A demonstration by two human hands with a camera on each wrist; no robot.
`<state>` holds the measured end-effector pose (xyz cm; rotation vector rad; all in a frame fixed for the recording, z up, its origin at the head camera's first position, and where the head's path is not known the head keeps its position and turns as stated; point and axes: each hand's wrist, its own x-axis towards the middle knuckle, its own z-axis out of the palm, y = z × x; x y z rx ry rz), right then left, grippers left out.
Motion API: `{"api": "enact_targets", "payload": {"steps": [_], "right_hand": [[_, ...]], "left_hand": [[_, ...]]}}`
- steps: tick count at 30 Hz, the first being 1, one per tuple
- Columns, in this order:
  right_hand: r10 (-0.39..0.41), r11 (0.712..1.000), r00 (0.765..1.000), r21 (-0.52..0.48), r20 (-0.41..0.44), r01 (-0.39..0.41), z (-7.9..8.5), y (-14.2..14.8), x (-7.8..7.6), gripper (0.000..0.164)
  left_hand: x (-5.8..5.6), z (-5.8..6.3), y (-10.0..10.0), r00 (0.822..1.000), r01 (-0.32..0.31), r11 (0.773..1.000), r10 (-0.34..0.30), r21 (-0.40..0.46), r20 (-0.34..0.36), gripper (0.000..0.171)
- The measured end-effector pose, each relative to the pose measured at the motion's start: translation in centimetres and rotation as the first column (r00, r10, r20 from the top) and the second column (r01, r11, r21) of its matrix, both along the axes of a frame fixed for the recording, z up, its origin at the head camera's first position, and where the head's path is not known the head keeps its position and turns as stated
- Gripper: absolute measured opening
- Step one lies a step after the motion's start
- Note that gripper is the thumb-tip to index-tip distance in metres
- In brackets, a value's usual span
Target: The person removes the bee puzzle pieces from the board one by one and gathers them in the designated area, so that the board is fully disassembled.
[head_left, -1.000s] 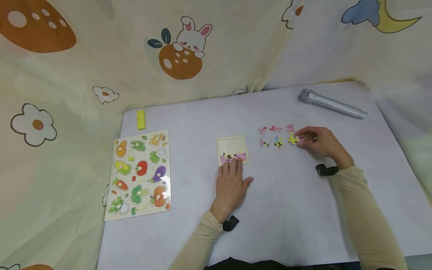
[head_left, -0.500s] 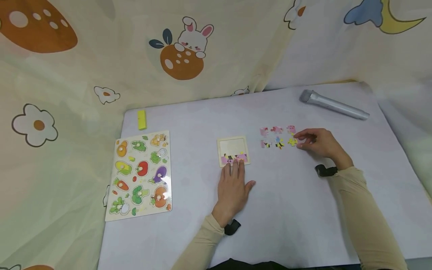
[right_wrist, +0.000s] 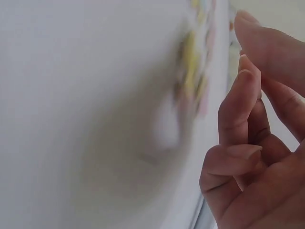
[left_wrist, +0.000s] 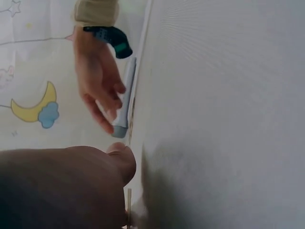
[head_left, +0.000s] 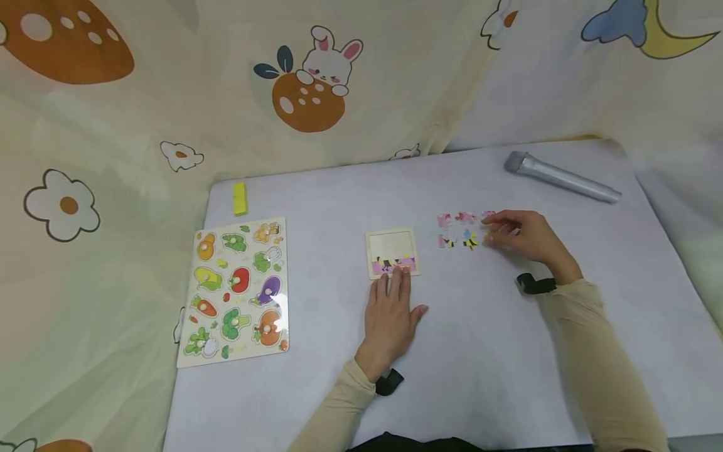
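Note:
In the head view my left hand [head_left: 390, 317] rests its straight fingertips on the lower edge of a small wooden puzzle tray [head_left: 369, 251]. A row of pink puzzle pieces [head_left: 404, 263] lies along the tray's bottom. To the right, my right hand [head_left: 528, 235] hovers at the right end of two rows of loose puzzle pieces [head_left: 470, 239], hiding part of them. Its thumb and index fingertip stand apart with nothing visible between them in the right wrist view, where a yellow puzzle piece [right_wrist: 190, 64] shows beside the hand, blurred. The left wrist view shows my left thumb [left_wrist: 123, 162] close up.
A vegetable peg puzzle board [head_left: 226, 292] lies on the left of the white table [head_left: 469, 376]. Behind it is a yellow block [head_left: 240, 199]. A silver tube-like object [head_left: 565, 178] lies at the back right, and a patterned cloth [head_left: 226, 94] hangs behind the table.
My right hand has shifted a little left over the right end of the loose pieces, now covering most of the yellow one. My left hand stays at the tray.

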<state>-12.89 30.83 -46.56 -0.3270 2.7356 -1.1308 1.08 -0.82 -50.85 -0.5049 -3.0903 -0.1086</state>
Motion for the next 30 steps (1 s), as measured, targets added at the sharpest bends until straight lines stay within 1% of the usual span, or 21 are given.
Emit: {"api": "enact_targets", "payload": {"steps": [3, 7, 12, 14, 17, 20, 24, 27, 30], "right_hand": [[0.048, 0.999, 0.999, -0.016, -0.014, -0.049, 0.4, -2.4, -0.5, 0.029], [0.115, 0.993, 0.993, -0.035, -0.004, -0.115, 0.3, -5.8, -0.9, 0.026], [0.239, 0.970, 0.970, -0.045, -0.034, -0.241, -0.2, -10.4, -1.3, 0.022], [0.277, 0.959, 0.961, -0.054, -0.029, -0.278, -0.3, -12.0, -1.4, 0.020], [0.315, 0.947, 0.949, -0.071, 0.007, -0.314, -0.3, -14.2, -1.5, 0.019], [0.350, 0.935, 0.936, -0.079, 0.034, -0.347, -0.2, -15.7, -1.6, 0.019], [0.381, 0.924, 0.922, -0.073, 0.071, -0.376, -0.3, -17.1, -1.5, 0.018], [0.407, 0.913, 0.909, -0.068, 0.088, -0.402, -0.4, -17.8, -1.4, 0.018], [0.441, 0.897, 0.893, -0.077, 0.085, -0.436, -0.3, -18.5, -1.3, 0.019]], "left_hand": [[0.2, 0.0, -0.1, 1.000, 0.000, 1.000, 0.000, -0.007, 0.020, 0.086], [0.3, -0.1, -0.1, 0.999, -0.002, 1.000, 0.002, -0.016, 0.050, 0.089], [0.3, -0.3, -0.2, 0.999, 0.005, 1.000, -0.004, -0.015, 0.048, 0.088], [0.3, -0.3, -0.2, 0.999, 0.009, 1.000, -0.008, -0.013, 0.044, 0.087], [0.3, -0.4, -0.3, 0.999, 0.010, 1.000, -0.009, -0.020, 0.042, 0.086], [0.2, -0.5, -0.3, 0.999, 0.010, 1.000, -0.009, -0.027, 0.035, 0.084], [0.2, -0.4, -0.3, 0.999, 0.008, 1.000, -0.007, -0.027, 0.033, 0.083], [0.2, -0.4, -0.3, 1.000, 0.007, 1.000, -0.006, -0.025, 0.030, 0.083], [0.2, -0.4, -0.2, 1.000, 0.003, 1.000, -0.003, -0.022, 0.024, 0.084]]}}
